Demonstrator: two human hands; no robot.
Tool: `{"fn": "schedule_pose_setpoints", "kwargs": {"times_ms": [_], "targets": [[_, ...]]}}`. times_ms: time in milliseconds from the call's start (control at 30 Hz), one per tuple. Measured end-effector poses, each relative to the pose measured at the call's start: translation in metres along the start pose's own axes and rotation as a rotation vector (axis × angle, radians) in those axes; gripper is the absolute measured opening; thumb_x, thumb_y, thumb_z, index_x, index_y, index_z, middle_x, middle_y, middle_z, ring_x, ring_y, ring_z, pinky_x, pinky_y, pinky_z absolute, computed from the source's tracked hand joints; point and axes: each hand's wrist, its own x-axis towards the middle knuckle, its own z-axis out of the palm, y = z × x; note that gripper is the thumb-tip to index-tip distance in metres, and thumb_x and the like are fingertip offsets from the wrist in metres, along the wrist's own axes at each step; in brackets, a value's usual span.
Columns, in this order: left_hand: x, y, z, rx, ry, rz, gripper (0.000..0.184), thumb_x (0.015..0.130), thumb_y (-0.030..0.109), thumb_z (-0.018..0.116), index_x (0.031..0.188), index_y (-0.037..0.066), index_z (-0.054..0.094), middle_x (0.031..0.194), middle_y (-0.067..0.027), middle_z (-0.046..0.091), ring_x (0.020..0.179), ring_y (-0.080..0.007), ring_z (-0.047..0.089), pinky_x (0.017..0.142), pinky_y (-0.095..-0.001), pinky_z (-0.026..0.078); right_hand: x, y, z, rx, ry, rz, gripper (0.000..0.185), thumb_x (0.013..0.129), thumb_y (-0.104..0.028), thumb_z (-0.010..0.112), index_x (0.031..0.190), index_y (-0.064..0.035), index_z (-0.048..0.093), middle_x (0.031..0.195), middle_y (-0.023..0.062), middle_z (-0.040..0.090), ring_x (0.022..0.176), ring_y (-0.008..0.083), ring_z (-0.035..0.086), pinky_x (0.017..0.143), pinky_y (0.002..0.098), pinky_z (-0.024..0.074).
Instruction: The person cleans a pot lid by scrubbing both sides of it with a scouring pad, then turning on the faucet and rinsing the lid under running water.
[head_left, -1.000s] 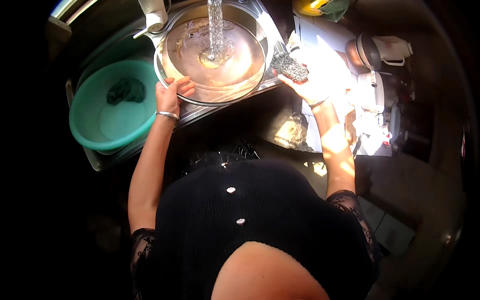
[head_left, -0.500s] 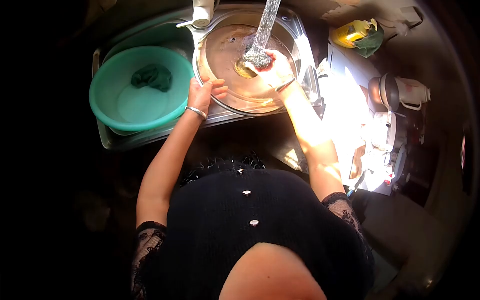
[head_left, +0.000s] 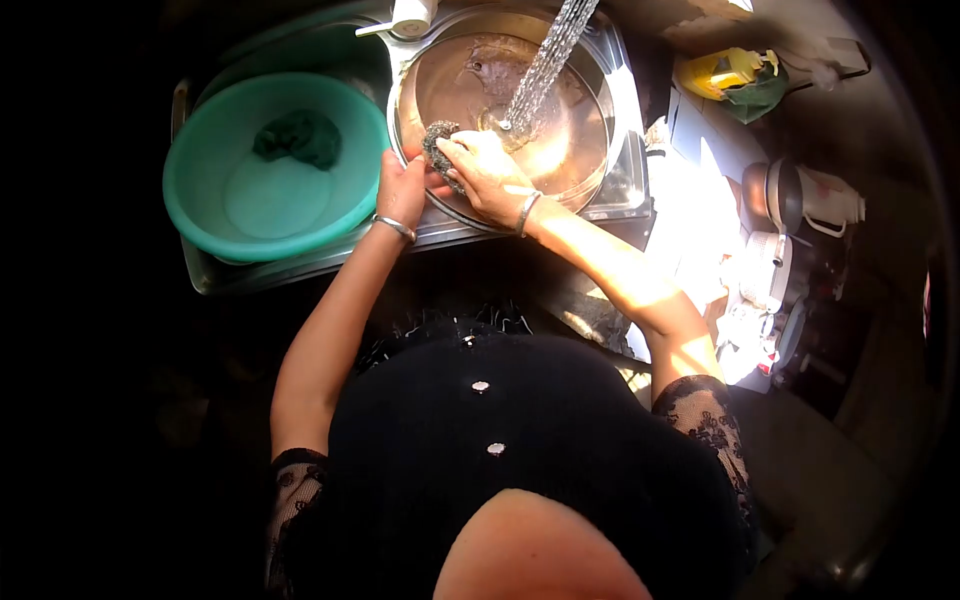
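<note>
A large round glass pot lid (head_left: 545, 185) with a metal rim lies tilted over the round sink basin. My left hand (head_left: 403, 190) grips its near left edge, thumb outside and fingers partly hidden by the scrubber. In my right hand (head_left: 487, 175) is a grey wire scrubber (head_left: 438, 150), pressed against the lid's left side close to my left fingers. A stream of water (head_left: 550, 65) falls on the middle of the lid, by its small round metal fitting (head_left: 505, 125).
Left of the basin, a green plastic tub (head_left: 185, 205) holds a dark green cloth (head_left: 300, 138) in water. A white tap part (head_left: 412, 18) stands behind. On the right are a yellow bottle (head_left: 720, 72), a white jug (head_left: 828, 195) and stacked cookware (head_left: 768, 265).
My right hand has moved the scrubber from under the water stream to the lid's left edge, uncovering the lid's middle. My left hand keeps its grip on the rim.
</note>
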Motion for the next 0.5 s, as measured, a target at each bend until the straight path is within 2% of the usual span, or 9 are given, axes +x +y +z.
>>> {"fn": "schedule_pose_setpoints", "kwargs": {"times_ms": [33, 67, 133, 167, 233, 267, 333, 367, 500], "targets": [[0.001, -0.001, 0.001, 0.051, 0.016, 0.009, 0.016, 0.092, 0.002, 0.033, 0.106, 0.003, 0.027, 0.103, -0.0268, 0.059, 0.08, -0.0323, 0.066, 0.064, -0.0371, 0.058, 0.017, 0.003, -0.003, -0.023, -0.064, -0.022, 0.04, 0.082, -0.015, 0.058, 0.12, -0.0052, 0.05, 0.111, 0.0169, 0.052, 0.103, 0.0365, 0.047, 0.09, 0.041, 0.0421], [-0.001, -0.001, 0.002, 0.015, 0.007, 0.008, 0.014, 0.093, 0.003, 0.032, 0.106, 0.003, 0.027, 0.103, -0.0268, 0.059, 0.08, -0.0322, 0.066, 0.064, -0.0371, 0.058, 0.029, 0.021, 0.005, -0.056, 0.03, -0.018, 0.036, 0.083, -0.017, 0.055, 0.118, -0.0063, 0.052, 0.11, 0.0163, 0.053, 0.103, 0.0362, 0.048, 0.088, 0.0418, 0.0432], [-0.005, 0.002, 0.003, -0.056, -0.01, 0.016, 0.012, 0.094, 0.004, 0.031, 0.105, 0.003, 0.027, 0.103, -0.0268, 0.059, 0.08, -0.0321, 0.066, 0.065, -0.0371, 0.058, 0.041, 0.083, 0.013, -0.267, 0.12, 0.184, 0.035, 0.084, -0.019, 0.054, 0.118, -0.0088, 0.053, 0.112, 0.0157, 0.054, 0.105, 0.0354, 0.047, 0.087, 0.0416, 0.0438], [-0.006, 0.0, 0.004, -0.066, -0.016, 0.045, 0.01, 0.094, 0.006, 0.029, 0.104, 0.003, 0.027, 0.103, -0.0266, 0.059, 0.08, -0.0321, 0.066, 0.065, -0.037, 0.058, 0.036, 0.106, 0.005, -0.086, 0.145, 0.353, 0.035, 0.084, -0.019, 0.054, 0.118, -0.0102, 0.054, 0.112, 0.0157, 0.053, 0.106, 0.0358, 0.047, 0.087, 0.0415, 0.0438], [-0.01, 0.002, 0.007, -0.055, -0.006, 0.048, 0.01, 0.094, 0.005, 0.029, 0.103, 0.003, 0.027, 0.103, -0.0265, 0.059, 0.079, -0.0322, 0.066, 0.065, -0.0371, 0.058, 0.01, 0.114, -0.025, -0.159, 0.065, 0.483, 0.035, 0.084, -0.018, 0.055, 0.119, -0.0122, 0.055, 0.112, 0.016, 0.053, 0.106, 0.0364, 0.046, 0.087, 0.0416, 0.0434], [-0.01, 0.004, 0.01, -0.057, -0.004, 0.057, 0.009, 0.094, 0.005, 0.029, 0.103, 0.003, 0.027, 0.103, -0.0265, 0.059, 0.079, -0.0322, 0.066, 0.065, -0.0371, 0.058, -0.006, 0.092, -0.04, -0.418, -0.043, 0.431, 0.036, 0.084, -0.017, 0.055, 0.119, -0.0127, 0.055, 0.111, 0.0162, 0.053, 0.105, 0.0367, 0.046, 0.088, 0.0417, 0.0428], [-0.006, 0.001, 0.014, -0.057, 0.006, 0.041, 0.008, 0.094, 0.005, 0.029, 0.102, 0.003, 0.027, 0.102, -0.0262, 0.059, 0.078, -0.032, 0.066, 0.063, -0.0365, 0.058, -0.038, 0.058, -0.03, -0.326, -0.057, 0.388, 0.036, 0.083, -0.015, 0.055, 0.118, -0.0125, 0.055, 0.108, 0.016, 0.054, 0.103, 0.0366, 0.047, 0.089, 0.0423, 0.0418], [-0.005, 0.0, 0.014, -0.055, 0.007, 0.023, 0.008, 0.094, 0.005, 0.029, 0.102, 0.003, 0.027, 0.102, -0.0261, 0.059, 0.078, -0.0319, 0.066, 0.062, -0.0363, 0.058, -0.04, 0.038, -0.024, -0.255, -0.042, 0.263, 0.036, 0.082, -0.014, 0.055, 0.119, -0.0124, 0.055, 0.107, 0.0161, 0.053, 0.102, 0.0366, 0.047, 0.089, 0.0427, 0.0411], [-0.008, 0.003, 0.013, 0.011, 0.014, -0.013, 0.007, 0.094, 0.006, 0.028, 0.1, 0.003, 0.026, 0.103, -0.0261, 0.058, 0.079, -0.0321, 0.066, 0.061, -0.0357, 0.058, 0.025, 0.02, 0.011, -0.044, 0.017, 0.032, 0.037, 0.082, -0.011, 0.054, 0.12, -0.0102, 0.053, 0.112, 0.0161, 0.053, 0.108, 0.0365, 0.045, 0.091, 0.0429, 0.0414]]}}
